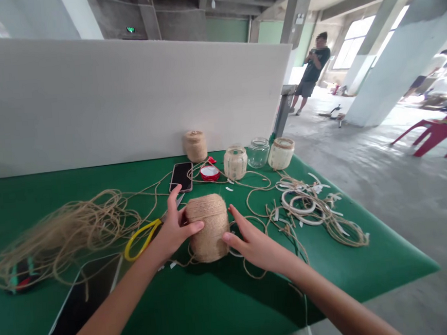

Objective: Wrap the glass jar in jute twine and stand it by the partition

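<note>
One twine-wrapped cylinder [209, 235] is between the front and back edges of the surface [161, 312]; the left hand [175, 229] grips its side, index raised; the right hand [252, 243], spread open, thumbs its other side.

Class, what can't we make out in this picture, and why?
All in the head view:
Scissors, middle part: behind the left hand.
Twine-wrapped cylinder, far side: faces away.
Dark flat panel: partly covered by the left forearm, cut off by the bottom edge.
Heaped twine, strands: blurred.
</note>
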`<move>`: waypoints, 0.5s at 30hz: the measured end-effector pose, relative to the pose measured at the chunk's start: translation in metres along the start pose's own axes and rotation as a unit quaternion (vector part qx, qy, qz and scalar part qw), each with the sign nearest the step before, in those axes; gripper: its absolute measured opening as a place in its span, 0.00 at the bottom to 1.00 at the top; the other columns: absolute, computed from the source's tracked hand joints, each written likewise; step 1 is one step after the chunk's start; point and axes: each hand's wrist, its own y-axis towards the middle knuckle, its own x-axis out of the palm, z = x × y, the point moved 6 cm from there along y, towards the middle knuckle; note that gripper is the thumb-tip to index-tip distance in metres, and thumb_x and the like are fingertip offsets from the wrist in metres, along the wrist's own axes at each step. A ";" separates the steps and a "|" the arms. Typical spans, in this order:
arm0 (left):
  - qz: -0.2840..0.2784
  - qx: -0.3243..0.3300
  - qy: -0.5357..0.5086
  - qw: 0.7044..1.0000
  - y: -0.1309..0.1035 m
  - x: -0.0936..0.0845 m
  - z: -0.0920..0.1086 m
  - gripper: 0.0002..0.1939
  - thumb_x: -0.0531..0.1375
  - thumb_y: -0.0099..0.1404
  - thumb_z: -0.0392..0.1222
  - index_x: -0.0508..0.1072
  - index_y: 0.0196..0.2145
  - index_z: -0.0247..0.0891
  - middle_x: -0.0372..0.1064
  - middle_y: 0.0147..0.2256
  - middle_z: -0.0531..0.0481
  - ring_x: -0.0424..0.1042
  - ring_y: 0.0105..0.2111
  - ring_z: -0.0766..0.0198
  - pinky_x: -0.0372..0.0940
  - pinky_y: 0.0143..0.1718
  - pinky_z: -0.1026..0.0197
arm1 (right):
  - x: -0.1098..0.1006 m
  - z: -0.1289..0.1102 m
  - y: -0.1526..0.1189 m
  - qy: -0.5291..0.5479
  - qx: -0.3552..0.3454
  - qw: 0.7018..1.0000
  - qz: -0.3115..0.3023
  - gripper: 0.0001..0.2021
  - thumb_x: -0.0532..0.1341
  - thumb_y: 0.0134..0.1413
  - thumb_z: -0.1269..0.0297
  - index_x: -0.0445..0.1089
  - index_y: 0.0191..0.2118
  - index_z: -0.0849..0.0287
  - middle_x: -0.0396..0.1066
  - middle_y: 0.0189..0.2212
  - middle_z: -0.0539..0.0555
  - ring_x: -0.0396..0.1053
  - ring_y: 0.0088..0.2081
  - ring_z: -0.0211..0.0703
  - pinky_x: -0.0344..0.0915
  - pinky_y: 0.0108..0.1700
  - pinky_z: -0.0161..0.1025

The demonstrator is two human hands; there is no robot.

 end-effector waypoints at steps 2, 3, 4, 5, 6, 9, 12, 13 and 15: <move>-0.001 0.002 0.009 1.000 0.000 0.001 0.000 0.52 0.63 0.53 0.41 0.29 0.61 0.46 0.68 0.43 0.44 0.69 0.45 0.54 0.59 0.49 0.42 | 0.004 -0.003 0.002 0.009 -0.015 1.000 0.013 0.34 0.50 0.58 0.50 0.39 0.64 0.62 0.44 0.62 0.62 0.44 0.62 0.51 0.47 0.60 0.52; -0.002 0.002 0.015 1.000 0.000 0.001 0.001 0.52 0.63 0.53 0.41 0.28 0.61 0.46 0.68 0.43 0.44 0.69 0.44 0.54 0.60 0.49 0.42 | 0.005 -0.006 0.003 0.014 -0.026 0.999 0.022 0.34 0.50 0.58 0.51 0.39 0.64 0.61 0.45 0.62 0.61 0.46 0.62 0.50 0.48 0.60 0.51; -0.003 0.003 0.021 1.000 0.000 0.002 0.001 0.52 0.63 0.53 0.41 0.28 0.61 0.46 0.68 0.44 0.43 0.69 0.44 0.54 0.60 0.48 0.43 | 0.006 -0.008 0.003 0.018 -0.036 0.999 0.032 0.33 0.50 0.58 0.52 0.38 0.64 0.60 0.46 0.62 0.61 0.46 0.62 0.50 0.49 0.60 0.51; -0.004 0.004 0.027 1.000 -0.001 0.002 0.001 0.52 0.63 0.53 0.41 0.28 0.61 0.46 0.68 0.44 0.43 0.69 0.45 0.53 0.61 0.48 0.43 | 0.008 -0.009 0.002 0.020 -0.043 0.998 0.040 0.33 0.50 0.58 0.52 0.36 0.64 0.59 0.45 0.62 0.60 0.46 0.62 0.49 0.49 0.60 0.51; -0.004 0.005 0.032 0.999 -0.001 0.003 0.002 0.51 0.62 0.53 0.41 0.27 0.61 0.46 0.68 0.44 0.44 0.69 0.45 0.53 0.62 0.47 0.44 | 0.009 -0.010 0.001 0.020 -0.044 0.998 0.047 0.34 0.50 0.58 0.53 0.34 0.64 0.58 0.43 0.63 0.60 0.44 0.62 0.49 0.49 0.60 0.51; 0.002 0.004 0.048 0.999 -0.001 0.005 0.004 0.51 0.62 0.54 0.41 0.27 0.61 0.47 0.68 0.44 0.45 0.70 0.44 0.54 0.63 0.46 0.46 | 0.014 -0.011 -0.002 0.000 -0.034 0.998 0.061 0.37 0.51 0.58 0.53 0.29 0.64 0.60 0.36 0.64 0.61 0.38 0.63 0.50 0.46 0.61 0.52; 0.010 -0.005 0.062 0.998 -0.002 0.006 0.005 0.51 0.62 0.54 0.40 0.28 0.61 0.46 0.69 0.42 0.46 0.70 0.43 0.55 0.63 0.46 0.47 | 0.018 -0.017 -0.004 -0.052 -0.035 0.995 0.077 0.38 0.50 0.58 0.55 0.26 0.64 0.64 0.34 0.64 0.64 0.35 0.64 0.51 0.45 0.61 0.54; 0.015 -0.007 0.065 0.998 -0.003 0.006 0.005 0.50 0.62 0.54 0.40 0.29 0.61 0.46 0.69 0.42 0.46 0.70 0.42 0.56 0.63 0.46 0.47 | 0.019 -0.020 -0.004 -0.075 -0.041 0.993 0.087 0.38 0.50 0.58 0.56 0.25 0.64 0.65 0.34 0.64 0.66 0.34 0.64 0.52 0.45 0.61 0.54; 0.022 -0.005 0.067 0.997 -0.004 0.007 0.006 0.50 0.62 0.54 0.40 0.29 0.61 0.46 0.68 0.42 0.46 0.70 0.43 0.56 0.63 0.46 0.46 | 0.020 -0.027 -0.003 -0.123 -0.059 0.984 0.114 0.38 0.50 0.58 0.58 0.23 0.64 0.67 0.33 0.63 0.68 0.34 0.64 0.54 0.46 0.60 0.56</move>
